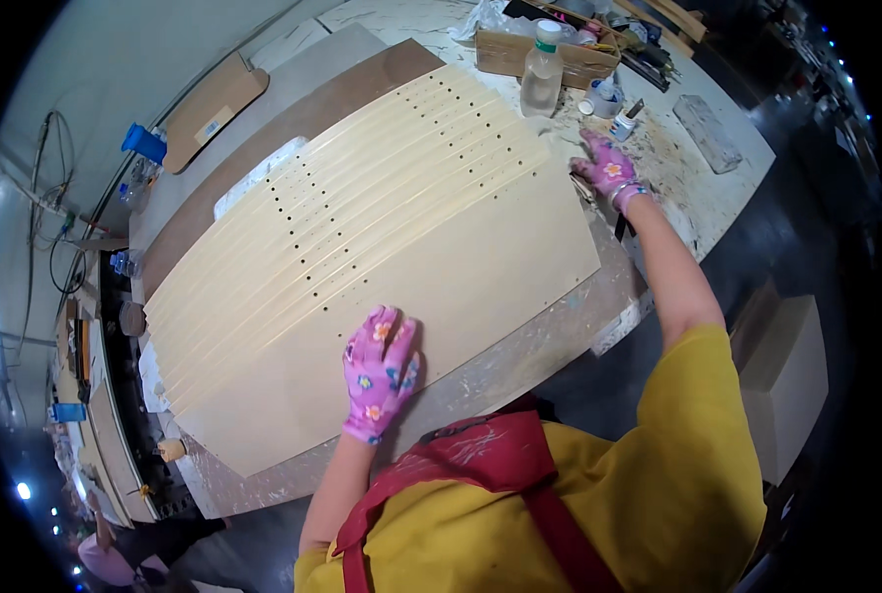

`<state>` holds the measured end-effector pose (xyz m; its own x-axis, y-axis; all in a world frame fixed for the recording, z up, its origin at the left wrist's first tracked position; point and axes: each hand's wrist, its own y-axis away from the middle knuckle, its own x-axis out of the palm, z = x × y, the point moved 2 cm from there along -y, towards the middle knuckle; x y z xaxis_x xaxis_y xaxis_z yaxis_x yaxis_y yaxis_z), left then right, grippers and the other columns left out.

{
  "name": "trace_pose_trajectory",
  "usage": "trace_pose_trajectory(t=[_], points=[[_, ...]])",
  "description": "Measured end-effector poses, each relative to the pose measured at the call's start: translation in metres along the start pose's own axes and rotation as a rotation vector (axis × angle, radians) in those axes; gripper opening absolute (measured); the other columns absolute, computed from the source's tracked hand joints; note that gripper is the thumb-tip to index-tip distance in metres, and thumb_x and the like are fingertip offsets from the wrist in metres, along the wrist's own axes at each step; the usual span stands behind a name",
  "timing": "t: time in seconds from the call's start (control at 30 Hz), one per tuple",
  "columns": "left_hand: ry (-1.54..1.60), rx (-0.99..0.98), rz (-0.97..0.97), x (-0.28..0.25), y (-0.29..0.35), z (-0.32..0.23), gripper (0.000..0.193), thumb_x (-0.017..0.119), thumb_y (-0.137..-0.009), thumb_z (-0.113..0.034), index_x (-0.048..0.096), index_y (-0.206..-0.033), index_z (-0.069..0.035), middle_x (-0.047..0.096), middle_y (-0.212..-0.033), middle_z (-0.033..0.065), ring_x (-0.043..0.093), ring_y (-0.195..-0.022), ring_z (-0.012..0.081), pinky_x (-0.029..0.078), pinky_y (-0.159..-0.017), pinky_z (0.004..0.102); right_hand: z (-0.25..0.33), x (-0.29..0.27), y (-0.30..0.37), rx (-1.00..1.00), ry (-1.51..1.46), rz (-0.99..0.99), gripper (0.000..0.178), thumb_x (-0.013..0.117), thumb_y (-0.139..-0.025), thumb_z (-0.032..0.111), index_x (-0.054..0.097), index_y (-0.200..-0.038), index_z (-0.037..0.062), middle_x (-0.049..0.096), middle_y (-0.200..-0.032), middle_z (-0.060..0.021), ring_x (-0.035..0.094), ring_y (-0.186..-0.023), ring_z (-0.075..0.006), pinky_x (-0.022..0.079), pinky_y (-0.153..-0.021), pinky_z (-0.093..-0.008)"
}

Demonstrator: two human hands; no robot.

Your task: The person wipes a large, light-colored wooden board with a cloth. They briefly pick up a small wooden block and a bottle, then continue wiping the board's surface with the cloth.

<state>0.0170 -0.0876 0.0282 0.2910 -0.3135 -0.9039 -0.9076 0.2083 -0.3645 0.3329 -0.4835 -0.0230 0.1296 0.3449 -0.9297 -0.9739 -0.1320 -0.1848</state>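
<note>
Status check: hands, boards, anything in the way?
Left hand open on front board. Right hand beside boards, grip unclear. Boards overlap, fanned. Bottle by their far right corner, possible obstacle.

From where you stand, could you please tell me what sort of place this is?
Probably a workshop: pale boards with rows of dark holes lie on a stained worktable, and a cardboard box of assorted supplies stands beyond them.

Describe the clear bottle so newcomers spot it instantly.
Find the pale board under the left hand, then its far right corner. Just beyond, the clear bottle stands by the cardboard box. It is tall, see-through, its cap white and green; the nearby white bottle is much smaller.
</note>
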Motion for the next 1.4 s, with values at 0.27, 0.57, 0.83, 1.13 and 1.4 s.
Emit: trace_pose_trajectory(t=[0.27,0.57,0.83,1.13,1.4], points=[[-0.158,0.044,0.024,0.031,0.003,0.008,0.045,0.059,-0.081,-0.034,0.061,-0.123,-0.019,0.052,-0.135,0.0096,0.046,-0.128,0.0329,0.038,-0.098,0.0501,-0.009,0.04,-0.023,0.054,-0.095,0.106,0.036,0.059,-0.09,0.032,0.062,-0.12,0.0111,0.06,-0.118,-0.0208,0.059,-0.108,-0.0381,0.048,-0.091,-0.0447],[-0.155,0.021,0.003,0.028,0.002,0.004,0.045,0.063,-0.079,-0.027,0.061,-0.123,-0.019,0.053,-0.133,0.0083,0.048,-0.126,0.0319,0.041,-0.095,0.048,0.14,-0.107,0.048,-0.47,-0.285,-0.32,0.041,0.062,-0.085,0.027,0.056,-0.116,0.0004,0.06,-0.109,-0.0173,0.061,-0.099,-0.0338,0.05,-0.089,-0.0397],[-0.15,0.059,-0.049,0.02,-0.009,-0.003,0.043,0.067,-0.073,-0.018,0.063,-0.116,-0.017,0.059,-0.122,0.0072,0.056,-0.116,0.0301,0.047,-0.088,0.0454,0.264,0.019,0.108,-0.728,-0.404,0.205,0.037,0.04,-0.097,0.033,0.054,-0.129,0.0196,0.051,-0.136,-0.009,0.052,-0.121,-0.0257,0.035,-0.107,-0.0427],[-0.125,0.087,-0.087,0.015,-0.012,-0.009,0.043,0.067,-0.074,-0.015,0.063,-0.117,-0.017,0.058,-0.124,0.0072,0.055,-0.118,0.0293,0.047,-0.09,0.0445,0.019,-0.025,0.007,-0.241,-0.514,-0.184,0.035,0.05,-0.095,0.02,0.056,-0.124,0.0014,0.062,-0.119,-0.0169,0.059,-0.11,-0.0285,0.048,-0.092,-0.0365],[-0.121,0.043,-0.043,0.023,0.002,0.004,0.046,0.062,-0.079,-0.029,0.06,-0.123,-0.017,0.053,-0.133,0.0092,0.049,-0.125,0.0325,0.042,-0.096,0.0491,0.195,-0.076,0.076,-0.777,-0.229,-0.346,0.039,0.05,-0.096,0.032,0.056,-0.123,0.0049,0.063,-0.117,-0.0104,0.059,-0.112,-0.0263,0.05,-0.087,-0.037]])
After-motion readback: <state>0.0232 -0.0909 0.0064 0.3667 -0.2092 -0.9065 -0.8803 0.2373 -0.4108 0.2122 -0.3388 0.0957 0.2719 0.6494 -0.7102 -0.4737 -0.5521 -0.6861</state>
